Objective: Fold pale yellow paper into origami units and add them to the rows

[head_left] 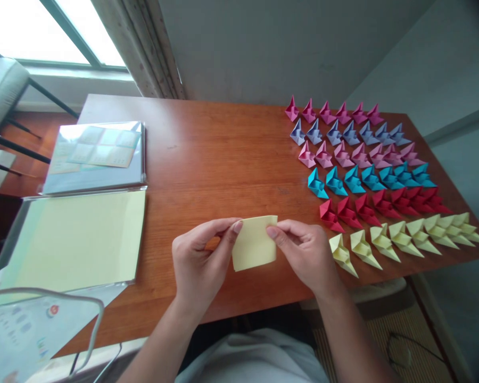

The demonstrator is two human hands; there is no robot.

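The left hand pinches the upper left corner of a yellow paper between thumb and forefinger, and the right hand pinches its upper right corner the same way, so the sheet hangs between them above the table's near edge. The brown table bears folded papers in colored rows on the right and a yellow pad on the left, with a curtain, a window and a chair beyond.
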